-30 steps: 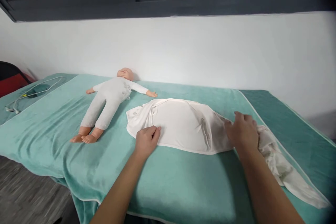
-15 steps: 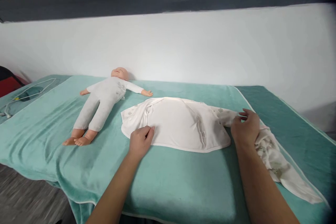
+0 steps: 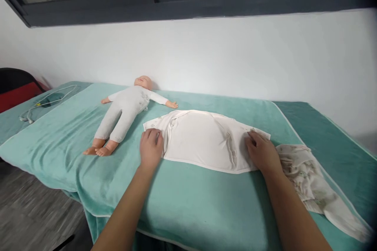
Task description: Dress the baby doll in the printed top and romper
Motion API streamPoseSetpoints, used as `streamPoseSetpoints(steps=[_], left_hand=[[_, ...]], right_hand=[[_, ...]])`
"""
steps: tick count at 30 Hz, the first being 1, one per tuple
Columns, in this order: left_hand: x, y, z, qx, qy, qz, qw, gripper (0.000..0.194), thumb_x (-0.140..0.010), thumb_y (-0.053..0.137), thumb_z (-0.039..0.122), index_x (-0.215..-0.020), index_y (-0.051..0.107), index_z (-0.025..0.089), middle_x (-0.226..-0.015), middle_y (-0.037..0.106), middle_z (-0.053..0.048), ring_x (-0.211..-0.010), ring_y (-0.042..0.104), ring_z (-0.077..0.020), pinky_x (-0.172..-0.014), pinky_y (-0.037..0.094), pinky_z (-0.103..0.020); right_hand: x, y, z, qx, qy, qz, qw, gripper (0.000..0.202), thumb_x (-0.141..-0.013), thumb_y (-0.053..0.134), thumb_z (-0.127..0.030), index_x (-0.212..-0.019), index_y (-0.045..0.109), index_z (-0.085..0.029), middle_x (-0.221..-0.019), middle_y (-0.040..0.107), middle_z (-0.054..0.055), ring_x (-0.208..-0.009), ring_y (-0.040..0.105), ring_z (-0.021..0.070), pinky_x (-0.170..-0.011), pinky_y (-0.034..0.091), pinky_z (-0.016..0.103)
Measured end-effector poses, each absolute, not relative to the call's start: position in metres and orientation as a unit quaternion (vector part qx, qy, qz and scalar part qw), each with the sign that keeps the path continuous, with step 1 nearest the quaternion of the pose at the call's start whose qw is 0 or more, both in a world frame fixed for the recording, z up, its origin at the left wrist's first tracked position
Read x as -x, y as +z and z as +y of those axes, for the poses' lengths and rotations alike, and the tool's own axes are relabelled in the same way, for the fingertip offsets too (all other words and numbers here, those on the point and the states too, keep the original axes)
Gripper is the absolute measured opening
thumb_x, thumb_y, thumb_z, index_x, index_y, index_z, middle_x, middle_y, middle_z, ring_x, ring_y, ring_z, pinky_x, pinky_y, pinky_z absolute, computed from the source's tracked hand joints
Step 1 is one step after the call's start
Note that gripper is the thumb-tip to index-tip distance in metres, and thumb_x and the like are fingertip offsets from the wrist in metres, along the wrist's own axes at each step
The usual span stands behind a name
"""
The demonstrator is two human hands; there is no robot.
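A white baby shirt [image 3: 197, 139] lies spread out on the green blanket [image 3: 206, 204], its sleeves reaching to both sides. My left hand [image 3: 151, 147] rests on the shirt's left side, fingers laid on the cloth and thumb beside them. On the right side, my right hand [image 3: 262, 151] touches the shirt near the base of the right sleeve, fingers stretched onto the fabric. Folds run down the shirt close to each hand. Beyond my right wrist lies a crumpled white printed baby garment [image 3: 309, 182], partly behind my forearm.
A baby doll [image 3: 128, 104] in white clothes lies on its back at the left, one hand close to the shirt. Further left are a white cable [image 3: 28, 113] and a black and red chair [image 3: 19, 90]. A white wall [image 3: 220, 55] bounds the far side.
My right hand has moved left along the sleeve toward the shirt's body. My left hand has shifted outward to the shirt's left side. The camera view has turned slightly left.
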State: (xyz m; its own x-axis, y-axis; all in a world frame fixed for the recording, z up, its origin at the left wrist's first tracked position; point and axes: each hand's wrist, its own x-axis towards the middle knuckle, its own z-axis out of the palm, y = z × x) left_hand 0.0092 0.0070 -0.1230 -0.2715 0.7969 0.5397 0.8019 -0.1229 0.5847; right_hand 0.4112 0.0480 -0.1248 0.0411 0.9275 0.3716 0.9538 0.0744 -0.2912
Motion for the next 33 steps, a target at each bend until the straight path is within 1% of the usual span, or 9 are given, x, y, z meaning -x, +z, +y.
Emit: streamPoseSetpoints(steps=[3, 7, 11, 14, 16, 18, 22, 26, 33], left_hand=[[0.01, -0.127, 0.017, 0.578, -0.374, -0.725, 0.006, 0.028, -0.093, 0.051, 0.028, -0.116, 0.068, 0.024, -0.128, 0.065, -0.012, -0.122, 0.055, -0.0318, -0.101, 0.042, -0.049], [0.022, -0.131, 0.023, 0.593, -0.305, -0.744, -0.034, 0.035, -0.096, 0.047, 0.032, -0.127, 0.063, 0.028, -0.145, 0.058, -0.01, -0.135, 0.048, -0.034, -0.109, 0.034, -0.059], [0.026, -0.133, 0.026, 0.594, -0.301, -0.745, -0.035, 0.039, -0.098, 0.044, 0.033, -0.132, 0.06, 0.027, -0.148, 0.054, -0.011, -0.138, 0.047, -0.0331, -0.112, 0.031, -0.06], [0.028, -0.135, 0.026, 0.594, -0.335, -0.73, -0.036, 0.037, -0.096, 0.046, 0.028, -0.129, 0.062, 0.025, -0.145, 0.058, -0.01, -0.135, 0.051, -0.0298, -0.113, 0.036, -0.052], [0.031, -0.136, 0.024, 0.593, -0.378, -0.71, -0.048, 0.036, -0.093, 0.048, 0.023, -0.125, 0.064, 0.024, -0.139, 0.062, -0.009, -0.128, 0.057, -0.0272, -0.109, 0.042, -0.045], [0.034, -0.135, 0.021, 0.582, -0.426, -0.69, -0.059, 0.033, -0.09, 0.049, 0.019, -0.119, 0.065, 0.022, -0.128, 0.068, -0.008, -0.118, 0.063, -0.025, -0.102, 0.047, -0.039], [0.037, -0.132, 0.016, 0.561, -0.487, -0.665, -0.075, 0.024, -0.086, 0.052, 0.016, -0.103, 0.067, 0.02, -0.107, 0.07, -0.007, -0.101, 0.065, -0.0213, -0.091, 0.052, -0.034], [0.037, -0.13, 0.015, 0.57, -0.506, -0.638, -0.111, 0.022, -0.084, 0.05, 0.012, -0.095, 0.067, 0.02, -0.099, 0.068, -0.005, -0.098, 0.064, -0.0185, -0.087, 0.052, -0.03], [0.039, -0.131, 0.016, 0.533, -0.545, -0.642, -0.08, 0.021, -0.082, 0.048, 0.008, -0.084, 0.065, 0.019, -0.091, 0.066, -0.004, -0.09, 0.063, -0.0172, -0.084, 0.049, -0.029]], right_hand=[[-0.408, -0.125, 0.044, 0.686, -0.038, -0.694, 0.215, 0.048, -0.095, 0.039, -0.038, -0.125, 0.064, -0.012, -0.142, 0.058, 0.017, -0.134, 0.052, 0.0303, -0.114, 0.036, 0.053], [-0.405, -0.122, 0.038, 0.701, -0.05, -0.675, 0.224, 0.048, -0.095, 0.038, -0.038, -0.131, 0.061, -0.016, -0.144, 0.056, 0.015, -0.135, 0.05, 0.0323, -0.115, 0.027, 0.064], [-0.385, -0.112, 0.03, 0.648, -0.066, -0.698, 0.298, 0.046, -0.095, 0.04, -0.037, -0.128, 0.063, -0.015, -0.143, 0.057, 0.015, -0.134, 0.051, 0.0294, -0.116, 0.036, 0.052], [-0.347, -0.105, 0.026, 0.606, -0.001, -0.734, 0.308, 0.048, -0.098, 0.04, -0.043, -0.133, 0.061, -0.018, -0.147, 0.053, 0.011, -0.136, 0.05, 0.0264, -0.116, 0.04, 0.045], [-0.314, -0.101, 0.029, 0.583, 0.053, -0.765, 0.269, 0.054, -0.099, 0.04, -0.048, -0.139, 0.056, -0.017, -0.153, 0.047, 0.011, -0.142, 0.044, 0.0272, -0.117, 0.039, 0.045], [-0.28, -0.098, 0.036, 0.563, 0.077, -0.795, 0.213, 0.062, -0.1, 0.036, -0.051, -0.146, 0.048, -0.01, -0.159, 0.036, 0.014, -0.147, 0.035, 0.0296, -0.12, 0.035, 0.048], [-0.225, -0.098, 0.048, 0.531, 0.063, -0.835, 0.129, 0.068, -0.104, 0.029, -0.048, -0.15, 0.039, 0.001, -0.16, 0.03, 0.021, -0.152, 0.026, 0.0296, -0.123, 0.029, 0.046], [-0.202, -0.108, 0.039, 0.494, 0.017, -0.865, 0.082, 0.068, -0.105, 0.026, -0.049, -0.151, 0.04, -0.002, -0.162, 0.026, 0.019, -0.152, 0.024, 0.0294, -0.123, 0.026, 0.048], [-0.202, -0.11, 0.022, 0.444, 0.008, -0.894, 0.066, 0.069, -0.105, 0.026, -0.052, -0.154, 0.037, -0.004, -0.164, 0.02, 0.016, -0.154, 0.02, 0.0273, -0.125, 0.026, 0.045]])
